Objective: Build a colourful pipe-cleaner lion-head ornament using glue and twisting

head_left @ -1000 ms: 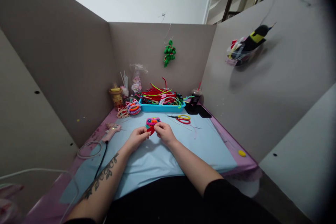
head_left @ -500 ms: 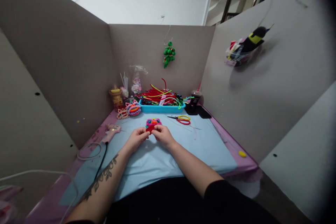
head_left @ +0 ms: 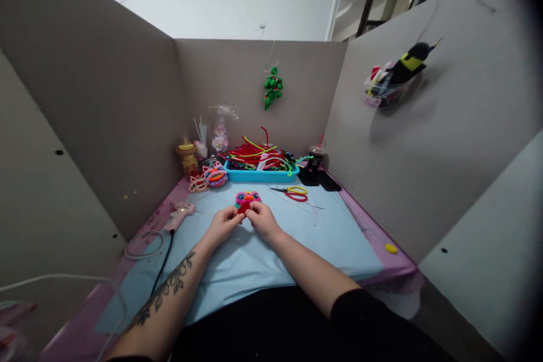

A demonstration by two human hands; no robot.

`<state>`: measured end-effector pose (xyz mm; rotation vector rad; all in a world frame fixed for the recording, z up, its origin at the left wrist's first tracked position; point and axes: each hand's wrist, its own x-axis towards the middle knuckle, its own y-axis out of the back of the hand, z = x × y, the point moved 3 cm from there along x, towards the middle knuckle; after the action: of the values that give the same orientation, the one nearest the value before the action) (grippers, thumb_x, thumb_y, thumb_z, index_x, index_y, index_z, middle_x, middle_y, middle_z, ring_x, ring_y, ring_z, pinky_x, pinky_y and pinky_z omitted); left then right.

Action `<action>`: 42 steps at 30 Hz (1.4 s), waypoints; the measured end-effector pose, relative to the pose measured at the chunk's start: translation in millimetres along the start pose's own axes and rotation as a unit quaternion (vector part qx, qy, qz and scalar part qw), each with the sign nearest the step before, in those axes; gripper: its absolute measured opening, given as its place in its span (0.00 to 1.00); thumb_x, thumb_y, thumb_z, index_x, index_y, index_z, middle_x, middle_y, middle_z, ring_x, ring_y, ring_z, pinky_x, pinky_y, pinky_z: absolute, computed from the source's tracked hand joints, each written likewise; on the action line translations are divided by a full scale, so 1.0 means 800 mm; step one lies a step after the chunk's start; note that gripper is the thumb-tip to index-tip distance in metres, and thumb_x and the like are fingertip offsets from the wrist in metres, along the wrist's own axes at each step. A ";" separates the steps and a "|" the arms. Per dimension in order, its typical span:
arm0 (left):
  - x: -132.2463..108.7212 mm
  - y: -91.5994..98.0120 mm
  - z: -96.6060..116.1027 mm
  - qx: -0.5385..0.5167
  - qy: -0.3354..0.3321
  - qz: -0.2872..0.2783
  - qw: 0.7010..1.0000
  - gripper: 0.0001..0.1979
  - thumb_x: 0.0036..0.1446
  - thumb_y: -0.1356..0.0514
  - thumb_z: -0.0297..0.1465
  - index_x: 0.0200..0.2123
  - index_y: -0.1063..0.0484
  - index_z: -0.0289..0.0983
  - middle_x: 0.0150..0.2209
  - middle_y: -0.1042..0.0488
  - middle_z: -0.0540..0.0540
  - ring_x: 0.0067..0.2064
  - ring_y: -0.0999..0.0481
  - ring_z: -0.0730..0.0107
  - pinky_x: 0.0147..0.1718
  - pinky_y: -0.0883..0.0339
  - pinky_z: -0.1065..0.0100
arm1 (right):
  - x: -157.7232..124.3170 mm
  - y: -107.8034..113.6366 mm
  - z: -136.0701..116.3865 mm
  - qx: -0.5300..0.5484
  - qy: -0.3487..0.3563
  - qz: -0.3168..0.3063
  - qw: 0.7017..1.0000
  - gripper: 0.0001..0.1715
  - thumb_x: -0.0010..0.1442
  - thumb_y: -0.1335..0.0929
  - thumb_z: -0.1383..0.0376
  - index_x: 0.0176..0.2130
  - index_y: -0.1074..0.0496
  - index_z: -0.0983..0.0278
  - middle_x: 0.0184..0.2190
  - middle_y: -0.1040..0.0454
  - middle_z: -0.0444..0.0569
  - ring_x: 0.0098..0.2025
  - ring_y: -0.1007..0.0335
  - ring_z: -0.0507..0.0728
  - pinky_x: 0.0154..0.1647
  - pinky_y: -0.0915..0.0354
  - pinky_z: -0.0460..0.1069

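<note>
Between my two hands is a small red fuzzy piece [head_left: 243, 208], apparently of pipe cleaner. My left hand [head_left: 224, 224] pinches its left side, and my right hand [head_left: 262, 219] pinches its right side; the fingertips partly cover it. Just behind it on the blue cloth [head_left: 271, 254] lies a pink fuzzy animal face [head_left: 248, 197] with blue eyes and an orange part in the middle. Its lower edge is hidden by the red piece and my fingers. Scissors [head_left: 292, 193] with yellow and red handles lie open to the right of the face.
A blue tray [head_left: 263, 175] of coloured pipe cleaners [head_left: 254, 154] stands at the back. Left of it are a purple fuzzy face [head_left: 215, 174] and a lidded cup [head_left: 187, 159]. A pink glue gun [head_left: 181, 215] lies at left with its cord. A dark drink cup [head_left: 315, 159] stands back right.
The red piece has turned slightly between my fingers. My left forearm has rolled a little; both hands stay nearly in the same place.
</note>
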<state>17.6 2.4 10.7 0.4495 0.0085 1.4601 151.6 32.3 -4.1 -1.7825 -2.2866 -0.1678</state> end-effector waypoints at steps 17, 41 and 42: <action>-0.001 0.000 0.005 0.032 -0.015 0.015 0.999 0.15 0.49 0.41 0.40 0.19 0.36 0.35 0.19 0.36 0.52 0.24 0.40 0.75 0.25 0.47 0.72 | -0.002 -0.002 -0.001 0.071 -0.053 0.003 0.996 0.10 0.42 0.34 0.65 0.17 0.41 0.62 0.10 0.45 0.35 0.13 0.52 0.46 0.14 0.56 0.43; -0.001 0.000 0.003 0.009 0.011 -0.010 1.000 0.16 0.49 0.40 0.42 0.20 0.36 0.35 0.19 0.37 0.52 0.23 0.42 0.75 0.24 0.49 0.72 | -0.006 0.001 -0.011 0.041 -0.047 -0.004 0.998 0.10 0.42 0.32 0.65 0.18 0.39 0.63 0.10 0.43 0.35 0.13 0.50 0.46 0.14 0.54 0.43; 0.000 0.000 0.001 0.006 0.011 -0.015 1.000 0.16 0.49 0.40 0.42 0.20 0.36 0.35 0.19 0.37 0.52 0.23 0.42 0.75 0.23 0.50 0.72 | -0.005 0.001 -0.011 0.047 -0.052 -0.006 0.998 0.10 0.41 0.32 0.64 0.18 0.39 0.63 0.10 0.43 0.35 0.13 0.50 0.46 0.14 0.54 0.43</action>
<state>17.6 2.1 11.6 0.4414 0.0419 1.4372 154.5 26.6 3.1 -1.7689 -2.3349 0.0294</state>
